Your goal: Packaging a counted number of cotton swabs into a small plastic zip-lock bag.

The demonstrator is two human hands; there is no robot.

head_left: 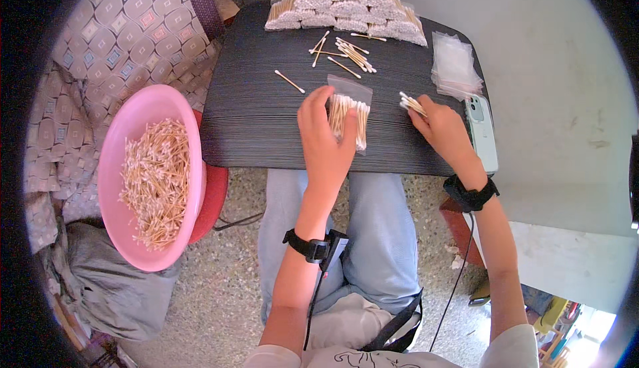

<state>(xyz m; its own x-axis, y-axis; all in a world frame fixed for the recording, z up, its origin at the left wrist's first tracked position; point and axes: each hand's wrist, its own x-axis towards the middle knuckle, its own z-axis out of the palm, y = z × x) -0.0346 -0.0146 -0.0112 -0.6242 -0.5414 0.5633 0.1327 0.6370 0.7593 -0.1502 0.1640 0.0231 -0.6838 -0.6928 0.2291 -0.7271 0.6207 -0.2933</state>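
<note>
Pale shirt [373, 360] lies nearest. Farther, over the dark table [247, 128], the left hand [324, 126], half curled, grips a clear swab bag [342, 104]; rightward, the right hand [442, 126], nearly closed, pinches loose swabs [413, 104]. The bag seems light, limp, slippery: best held by its sides.

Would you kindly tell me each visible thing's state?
Clear plastic bag in left hand: holds swabs, seal unclear
White-tipped wooden swabs in right hand: bunched
Pink plastic basin: holding loose swabs
Swabs on black table: scattered
Stacked clear plastic bags: filled
Flat clear plastic bags: apparently empty
Pale phone: back facing up
</note>
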